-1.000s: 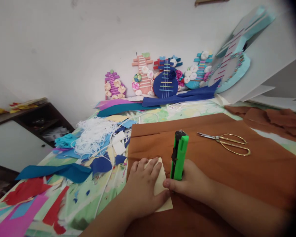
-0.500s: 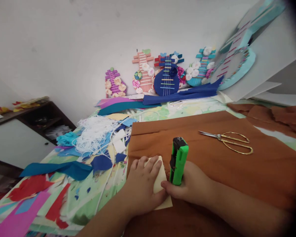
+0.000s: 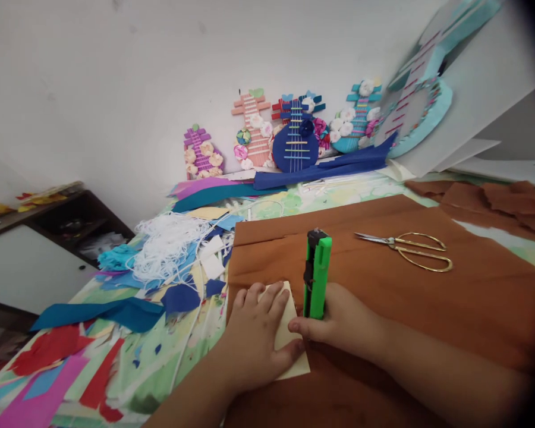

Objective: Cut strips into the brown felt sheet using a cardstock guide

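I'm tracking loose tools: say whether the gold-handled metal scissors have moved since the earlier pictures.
No: the gold-handled metal scissors lie in the same spot on the brown sheet.

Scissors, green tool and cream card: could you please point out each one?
Scissors (image 3: 392, 242): head view, at the pivot.
Green tool (image 3: 320, 279): head view, green side of its body.
Cream card (image 3: 285, 331): head view, its uncovered middle part.

Tangled white string (image 3: 167, 249); blue model lute (image 3: 289, 151) near wall (image 3: 116, 101).

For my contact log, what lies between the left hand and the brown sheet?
In the head view, a cream card lies under the left hand, on the brown sheet.
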Demonstrator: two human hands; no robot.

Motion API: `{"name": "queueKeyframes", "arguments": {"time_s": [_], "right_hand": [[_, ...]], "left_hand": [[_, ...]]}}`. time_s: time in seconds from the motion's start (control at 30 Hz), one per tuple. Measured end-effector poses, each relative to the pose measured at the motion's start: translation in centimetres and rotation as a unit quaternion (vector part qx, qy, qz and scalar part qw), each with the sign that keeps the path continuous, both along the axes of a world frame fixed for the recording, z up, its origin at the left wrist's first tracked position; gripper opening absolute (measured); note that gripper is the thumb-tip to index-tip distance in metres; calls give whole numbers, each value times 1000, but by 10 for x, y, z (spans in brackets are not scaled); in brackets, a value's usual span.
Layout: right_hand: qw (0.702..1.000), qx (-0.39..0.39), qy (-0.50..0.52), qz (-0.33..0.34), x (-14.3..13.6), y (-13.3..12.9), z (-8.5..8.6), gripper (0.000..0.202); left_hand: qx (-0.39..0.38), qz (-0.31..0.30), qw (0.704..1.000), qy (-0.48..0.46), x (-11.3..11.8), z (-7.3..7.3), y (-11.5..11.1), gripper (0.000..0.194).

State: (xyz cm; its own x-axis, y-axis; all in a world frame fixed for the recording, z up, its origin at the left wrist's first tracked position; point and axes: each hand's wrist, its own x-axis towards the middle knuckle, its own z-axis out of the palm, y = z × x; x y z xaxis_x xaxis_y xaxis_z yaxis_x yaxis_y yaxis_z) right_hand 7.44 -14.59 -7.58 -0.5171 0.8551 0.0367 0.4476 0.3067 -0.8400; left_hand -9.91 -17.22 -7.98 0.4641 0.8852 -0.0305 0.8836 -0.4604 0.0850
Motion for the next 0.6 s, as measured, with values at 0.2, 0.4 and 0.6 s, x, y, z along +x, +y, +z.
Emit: {"name": "queueKeyframes", "arguments": {"time_s": [0.2, 0.4, 0.6], "right_hand": [[998, 26, -56, 14, -2, -2, -1, 18], [999, -14, 24, 37, 2, 2, -2, 24], [997, -39, 58, 31, 2, 1, -1, 21]], "left_hand": [[28, -11, 1000, -4, -1, -2, 0, 58], [11, 1, 1000, -5, -1, -2, -1, 64], [13, -1, 1000, -4, -1, -3, 0, 67]]}}
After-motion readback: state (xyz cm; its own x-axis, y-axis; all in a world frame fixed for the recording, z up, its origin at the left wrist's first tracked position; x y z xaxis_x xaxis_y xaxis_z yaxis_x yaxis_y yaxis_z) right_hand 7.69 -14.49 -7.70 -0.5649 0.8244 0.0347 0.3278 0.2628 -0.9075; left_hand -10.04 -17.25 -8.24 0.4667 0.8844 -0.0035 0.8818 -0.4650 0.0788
